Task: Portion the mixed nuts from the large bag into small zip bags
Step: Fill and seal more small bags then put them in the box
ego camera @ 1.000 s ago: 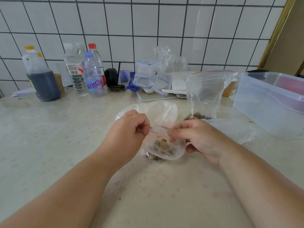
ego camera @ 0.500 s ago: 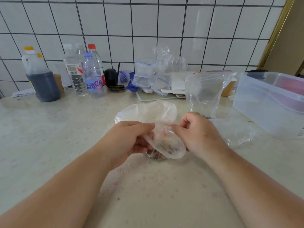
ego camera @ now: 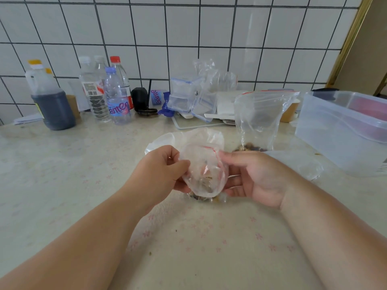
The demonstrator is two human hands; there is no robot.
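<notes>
Hands meet over a pale, speckled surface (ego camera: 62, 185), working a small zip bag (ego camera: 204, 174) between them. The left hand (ego camera: 161, 172) pinches the bag's left edge between thumb and curled fingers. The right hand (ego camera: 257, 176) holds the right edge, thumb along the red zip strip near the mouth and fingers cupped behind the plastic. The mouth is spread into a rough oval facing the camera, and a few dark nuts (ego camera: 206, 181) show at the bottom, which rests on or just above the surface; which of the two cannot be told.

Just behind lies a crumpled clear bag (ego camera: 188, 137). To the right and behind stands the large bag (ego camera: 259, 120), upright and open, with a thin layer of nuts in its base. A clear lidded tub (ego camera: 343, 130) sits at far right; bottles (ego camera: 113, 95) and a dark jug (ego camera: 50, 101) line the tiled wall.

The step appears to be closing or adjusting the small bag. To do it well, level the two lips of the zip so the tracks line up, keep nuts clear of the seal, press out spare air, then pinch along the strip from one end to the other.
</notes>
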